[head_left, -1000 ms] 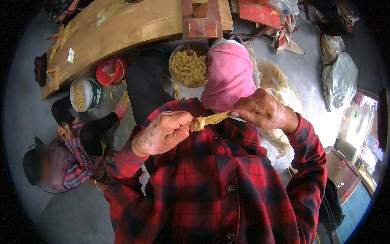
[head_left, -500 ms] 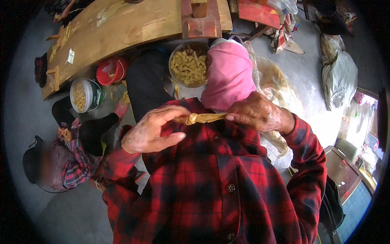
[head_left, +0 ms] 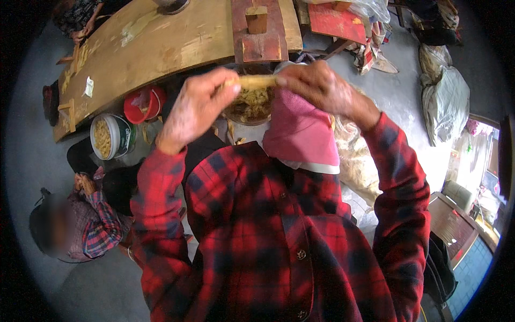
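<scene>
A pale yellow, flat strip point(head_left: 257, 81), knotted or folded, is stretched between my two hands; its exact kind is unclear. My left hand point(head_left: 196, 104) pinches one end between thumb and fingers. Its other end is in the closed fingers of my right hand point(head_left: 327, 91). Both hands are slightly blurred. Below the strip stands a round bowl point(head_left: 241, 123) holding many similar yellowish knotted pieces, partly covered by my hands. Over my knee, beside the bowl and under my right hand, lies a pink cloth point(head_left: 303, 131).
A long wooden board point(head_left: 177, 37) runs across the far side, with a red-brown bench point(head_left: 260, 48) on it. To the left are a red bucket point(head_left: 145, 107) and a white-green bucket point(head_left: 124, 140) of pieces. A person point(head_left: 102, 220) sits nearby. Plastic sacks point(head_left: 445, 102) lie right.
Both hands have moved forward, away from my body, carrying the strip from in front of my shirt to above the bowl. My left fingers have closed on its end.
</scene>
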The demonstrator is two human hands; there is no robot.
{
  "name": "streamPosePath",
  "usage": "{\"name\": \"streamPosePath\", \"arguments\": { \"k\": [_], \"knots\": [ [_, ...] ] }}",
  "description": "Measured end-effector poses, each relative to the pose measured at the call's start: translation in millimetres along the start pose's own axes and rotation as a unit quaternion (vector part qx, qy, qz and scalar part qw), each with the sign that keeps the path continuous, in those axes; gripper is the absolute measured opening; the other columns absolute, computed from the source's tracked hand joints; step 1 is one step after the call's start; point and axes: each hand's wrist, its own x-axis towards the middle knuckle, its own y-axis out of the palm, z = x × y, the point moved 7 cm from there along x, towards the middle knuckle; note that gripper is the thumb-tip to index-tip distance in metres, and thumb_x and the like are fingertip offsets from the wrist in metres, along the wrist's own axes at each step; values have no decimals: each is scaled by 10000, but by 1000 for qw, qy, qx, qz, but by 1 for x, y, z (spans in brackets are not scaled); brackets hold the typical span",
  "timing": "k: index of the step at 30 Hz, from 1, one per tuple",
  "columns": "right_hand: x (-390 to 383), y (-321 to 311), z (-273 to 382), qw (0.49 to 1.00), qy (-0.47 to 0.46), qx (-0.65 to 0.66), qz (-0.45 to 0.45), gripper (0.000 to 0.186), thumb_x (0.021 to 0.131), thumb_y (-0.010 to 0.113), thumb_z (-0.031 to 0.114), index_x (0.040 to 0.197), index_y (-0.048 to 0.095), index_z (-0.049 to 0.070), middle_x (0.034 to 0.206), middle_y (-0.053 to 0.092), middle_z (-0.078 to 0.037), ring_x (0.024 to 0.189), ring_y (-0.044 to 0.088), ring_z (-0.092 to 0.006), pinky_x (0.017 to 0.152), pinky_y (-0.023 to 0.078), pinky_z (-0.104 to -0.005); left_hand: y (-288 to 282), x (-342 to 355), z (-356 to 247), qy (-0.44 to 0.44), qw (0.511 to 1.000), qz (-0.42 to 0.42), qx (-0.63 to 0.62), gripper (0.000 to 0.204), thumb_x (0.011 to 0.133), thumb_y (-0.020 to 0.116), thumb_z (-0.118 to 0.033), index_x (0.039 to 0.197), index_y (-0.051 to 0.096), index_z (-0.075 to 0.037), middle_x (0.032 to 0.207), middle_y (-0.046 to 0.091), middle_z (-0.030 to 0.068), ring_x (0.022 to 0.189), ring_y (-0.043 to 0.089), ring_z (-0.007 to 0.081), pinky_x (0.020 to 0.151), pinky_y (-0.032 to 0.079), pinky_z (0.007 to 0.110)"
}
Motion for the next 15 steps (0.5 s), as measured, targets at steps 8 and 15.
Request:
{"name": "streamPosePath", "arguments": {
  "k": [8, 15],
  "knots": [
    [31, -4, -93, 988, 147, 56, 11, 334, 921, 500, 308, 839, 596, -2, 605, 494, -12, 582, 429, -81, 516, 371, -267, 9, 84, 55, 46, 992, -10, -113, 240, 898, 535, -253, 890, 592, -20, 669, 413, -76, 631, 363, 33, 550, 310, 204],
    [34, -8, -114, 983, 180, 27, -6, 332, 901, 481, 264, 793, 581, -34, 644, 569, -137, 608, 558, -211, 612, 443, -335, 15, 105, 72, 58, 988, -29, -141, 224, 881, 545, -215, 844, 589, 1, 633, 429, -53, 611, 382, 42, 533, 348, 228]
  ]
}}
